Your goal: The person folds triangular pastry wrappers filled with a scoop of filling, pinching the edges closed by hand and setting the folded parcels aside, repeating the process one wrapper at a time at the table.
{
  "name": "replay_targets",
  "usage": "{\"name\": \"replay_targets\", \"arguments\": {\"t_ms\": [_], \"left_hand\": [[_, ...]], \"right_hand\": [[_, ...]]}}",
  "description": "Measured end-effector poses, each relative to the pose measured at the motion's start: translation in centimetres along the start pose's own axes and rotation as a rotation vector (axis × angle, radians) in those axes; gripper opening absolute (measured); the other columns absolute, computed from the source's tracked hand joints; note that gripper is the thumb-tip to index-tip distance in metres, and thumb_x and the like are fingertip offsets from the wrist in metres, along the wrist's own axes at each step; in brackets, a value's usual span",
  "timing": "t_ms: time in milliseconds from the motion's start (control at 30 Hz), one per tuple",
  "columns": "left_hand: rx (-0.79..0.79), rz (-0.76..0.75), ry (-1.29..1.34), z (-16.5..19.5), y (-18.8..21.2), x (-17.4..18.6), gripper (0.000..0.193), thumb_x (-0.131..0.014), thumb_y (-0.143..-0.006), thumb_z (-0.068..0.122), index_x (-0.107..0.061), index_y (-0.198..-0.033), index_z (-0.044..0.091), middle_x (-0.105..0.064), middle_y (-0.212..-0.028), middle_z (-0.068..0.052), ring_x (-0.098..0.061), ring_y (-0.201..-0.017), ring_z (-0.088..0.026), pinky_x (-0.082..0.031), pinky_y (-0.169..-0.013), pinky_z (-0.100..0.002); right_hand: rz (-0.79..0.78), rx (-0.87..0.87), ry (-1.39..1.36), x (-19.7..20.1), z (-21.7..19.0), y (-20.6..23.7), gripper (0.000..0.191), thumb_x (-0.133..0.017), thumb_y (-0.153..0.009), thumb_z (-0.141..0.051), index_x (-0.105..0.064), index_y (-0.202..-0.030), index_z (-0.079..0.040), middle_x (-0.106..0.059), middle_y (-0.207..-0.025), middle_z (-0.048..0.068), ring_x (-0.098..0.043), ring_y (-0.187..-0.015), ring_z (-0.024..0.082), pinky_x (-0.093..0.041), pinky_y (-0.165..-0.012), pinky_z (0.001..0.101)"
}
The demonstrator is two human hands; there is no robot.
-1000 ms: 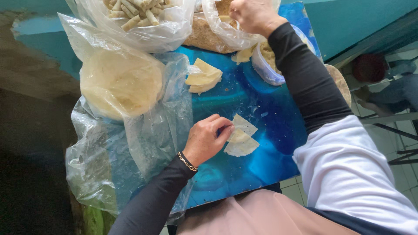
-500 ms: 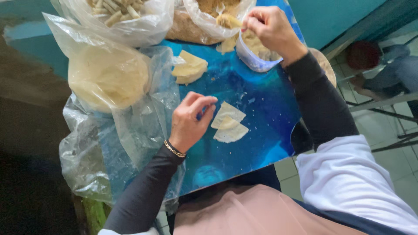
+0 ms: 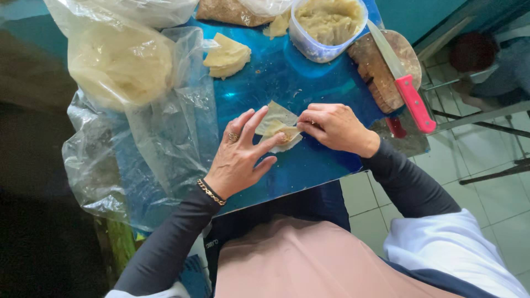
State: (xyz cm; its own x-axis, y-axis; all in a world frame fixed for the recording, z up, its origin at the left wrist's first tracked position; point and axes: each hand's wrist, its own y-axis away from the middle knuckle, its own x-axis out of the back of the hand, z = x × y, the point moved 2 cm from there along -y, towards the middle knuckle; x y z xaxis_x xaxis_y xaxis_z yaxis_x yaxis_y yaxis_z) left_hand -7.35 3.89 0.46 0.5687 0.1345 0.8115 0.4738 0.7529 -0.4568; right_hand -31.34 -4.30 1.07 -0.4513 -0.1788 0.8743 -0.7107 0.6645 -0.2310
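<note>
Lying flat on the blue tabletop [image 3: 309, 88], a thin pale wrapper sheet [image 3: 277, 124] is being worked between both hands, with a small dab of filling sitting near its middle. Left hand [image 3: 238, 157] is spreading its fingers and pressing the near edge of the sheet down, fingertips touching it, nothing clamped. Right hand [image 3: 332, 127] is pinching its fingertips together at the sheet's right edge; whether they are closing on the wrapper or on a bit of filling cannot be told.

Progress, as a judgement: one wrapper is laid out and filled, folding is not yet done, and no finished piece is showing close to the hands.

Items around the grip:
- stack of cut wrappers [image 3: 226, 56], beyond the left hand, well apart;
- clear tub of pale filling [image 3: 328, 25], beyond the right hand;
- plastic bag of round sheets [image 3: 118, 66], far to the left, its loose plastic trailing just beside the left wrist;
- knife with a pink handle [image 3: 406, 83] resting on a wooden board [image 3: 378, 66], right of the right hand.

Nothing is lying between the hands and the sheet.
</note>
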Motion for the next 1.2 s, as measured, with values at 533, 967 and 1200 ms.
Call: {"name": "replay_targets", "arguments": {"t_ms": [533,967,1200], "left_hand": [[-0.007,-0.063,-0.085,-1.2,0.4,-1.7,0.053,-0.076,-0.088,0.035,-0.064,-0.139,0.025,-0.03,-0.164,-0.017,-0.033,-0.148,-0.038,-0.028,-0.121,-0.055],[0.0,0.012,0.069,-3.0,-0.4,-0.3,0.045,-0.077,-0.088,0.031,-0.071,-0.13,0.018,-0.037,-0.16,-0.017,-0.039,-0.144,-0.038,-0.033,-0.12,-0.05],[0.01,-0.02,0.056,-4.0,-0.5,-0.2,0.039,-0.078,-0.085,0.03,-0.07,-0.121,0.015,-0.041,-0.157,-0.017,-0.041,-0.141,-0.038,-0.035,-0.117,-0.051]], "right_hand": [[0.028,0.068,0.136,1.1,0.6,-1.3,0.012,-0.07,-0.095,-0.021,-0.07,-0.093,-0.009,-0.063,-0.085,0.007,-0.065,-0.08,0.029,-0.051,-0.067,0.0416],[-0.005,0.064,0.125,1.2,1.5,-3.2,0.011,-0.071,-0.095,-0.02,-0.07,-0.094,-0.009,-0.062,-0.085,0.007,-0.065,-0.08,0.028,-0.051,-0.067,0.0407],[0.01,0.009,0.106,2.9,2.9,-4.4,0.01,-0.072,-0.096,-0.017,-0.072,-0.096,-0.008,-0.064,-0.087,0.008,-0.066,-0.08,0.029,-0.051,-0.067,0.0393]]}}
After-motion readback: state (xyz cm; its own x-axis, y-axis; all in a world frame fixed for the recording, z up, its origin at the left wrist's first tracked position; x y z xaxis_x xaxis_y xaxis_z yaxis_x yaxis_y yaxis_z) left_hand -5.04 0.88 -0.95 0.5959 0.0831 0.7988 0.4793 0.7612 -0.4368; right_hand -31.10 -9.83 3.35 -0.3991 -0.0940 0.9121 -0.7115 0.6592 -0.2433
